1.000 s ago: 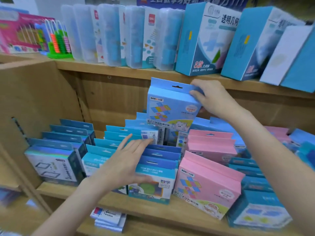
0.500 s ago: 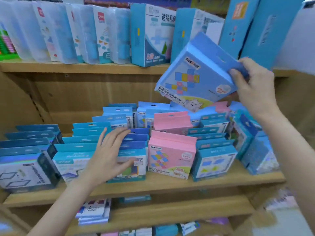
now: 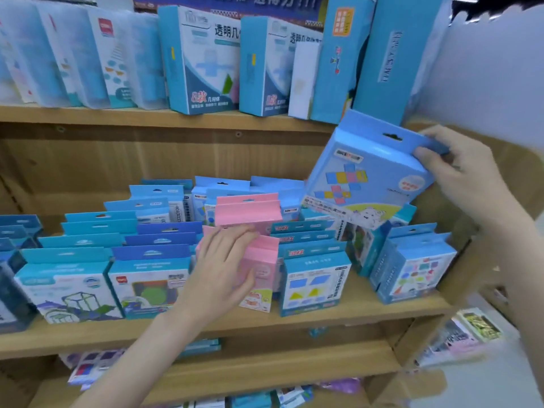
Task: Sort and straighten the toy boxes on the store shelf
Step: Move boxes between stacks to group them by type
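My right hand grips the top right corner of a light blue toy box with coloured squares on its front. That box hangs tilted in the air above the right part of the middle wooden shelf. My left hand lies with straight fingers against the front pink box, thumb on its face. A second pink box stands behind it. Rows of blue boxes fill the shelf to the left and right.
Tall blue and clear plastic boxes line the upper shelf. Two blue boxes stand at an angle at the shelf's right end, near the wooden side panel. More packs lie on the lower shelf.
My left hand has moved right from the blue boxes onto the front pink box. My right hand has carried the light blue box lower and further right.
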Tool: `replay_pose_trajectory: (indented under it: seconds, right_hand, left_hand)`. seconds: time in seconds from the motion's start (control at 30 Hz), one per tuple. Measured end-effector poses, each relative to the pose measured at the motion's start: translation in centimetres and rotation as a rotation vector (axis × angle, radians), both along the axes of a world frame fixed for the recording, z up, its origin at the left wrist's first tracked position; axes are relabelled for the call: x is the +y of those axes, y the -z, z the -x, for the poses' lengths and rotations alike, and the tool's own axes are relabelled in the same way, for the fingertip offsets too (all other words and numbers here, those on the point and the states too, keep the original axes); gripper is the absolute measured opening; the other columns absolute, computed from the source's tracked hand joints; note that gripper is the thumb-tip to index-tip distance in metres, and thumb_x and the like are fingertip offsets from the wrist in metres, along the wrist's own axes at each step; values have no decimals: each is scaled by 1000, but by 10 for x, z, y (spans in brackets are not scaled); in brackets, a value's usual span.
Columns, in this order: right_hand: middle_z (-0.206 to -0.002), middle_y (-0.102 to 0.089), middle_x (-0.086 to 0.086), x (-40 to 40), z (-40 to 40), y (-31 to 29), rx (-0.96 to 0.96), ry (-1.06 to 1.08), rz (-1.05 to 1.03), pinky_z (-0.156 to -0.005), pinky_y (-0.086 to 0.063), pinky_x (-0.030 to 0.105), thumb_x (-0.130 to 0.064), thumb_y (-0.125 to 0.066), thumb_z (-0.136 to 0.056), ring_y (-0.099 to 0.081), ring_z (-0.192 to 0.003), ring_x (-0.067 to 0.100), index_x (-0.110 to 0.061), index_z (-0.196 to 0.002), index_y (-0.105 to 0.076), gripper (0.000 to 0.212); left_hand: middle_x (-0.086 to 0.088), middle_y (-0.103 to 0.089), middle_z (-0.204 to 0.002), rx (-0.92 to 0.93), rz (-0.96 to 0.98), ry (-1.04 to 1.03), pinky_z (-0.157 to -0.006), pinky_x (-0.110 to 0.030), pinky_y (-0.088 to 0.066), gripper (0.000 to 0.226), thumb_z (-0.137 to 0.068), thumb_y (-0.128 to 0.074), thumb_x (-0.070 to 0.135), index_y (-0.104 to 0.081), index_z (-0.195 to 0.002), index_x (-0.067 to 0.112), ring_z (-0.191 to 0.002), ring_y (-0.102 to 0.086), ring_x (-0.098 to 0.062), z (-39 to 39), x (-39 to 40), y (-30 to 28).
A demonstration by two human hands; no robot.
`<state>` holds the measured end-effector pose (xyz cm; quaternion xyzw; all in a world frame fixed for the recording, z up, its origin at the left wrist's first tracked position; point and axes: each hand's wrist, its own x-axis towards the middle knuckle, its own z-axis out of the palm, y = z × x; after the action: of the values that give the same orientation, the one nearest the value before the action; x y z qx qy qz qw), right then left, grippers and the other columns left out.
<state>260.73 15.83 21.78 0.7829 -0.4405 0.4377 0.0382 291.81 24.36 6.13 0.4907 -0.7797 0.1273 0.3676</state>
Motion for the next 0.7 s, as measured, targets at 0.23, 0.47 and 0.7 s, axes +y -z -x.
replay_pose_trajectory:
  seconds: [0.23, 0.47, 0.7]
  right_hand:
    - [-75, -60, -2, -12, 105, 11, 76, -189, -175, -51, -35, 10, -32, -49, -81, -47, -57, 5, -34, -81, -53, 4]
    - [-84, -57, -21, -22, 145, 68, 382, -307, -292, -64, -39, 12, -52, -37, -83, -53, -75, -3, -23, -89, -58, 36]
    - [-90, -53, -2, -26, 102, 116, 378, -243, -333, -68, -39, 22, -17, -45, -94, -51, -85, 18, -12, -103, -55, 14]
  left_hand:
    - [-7, -52, -122, 60, 102, 10, -104, -42, -30, 39, -83, -51, 22, -48, -120, 9, -112, -47, -23, 110, -32, 8]
    - [-10, -52, -125, -39, -47, -214, -104, -45, -23, 43, -81, -44, 30, -48, -119, 11, -115, -42, -25, 143, -61, 23]
    - [-2, -45, -128, -139, -121, -137, -102, -41, -27, 48, -86, -41, 57, -45, -113, 18, -119, -39, -25, 122, -66, 25]
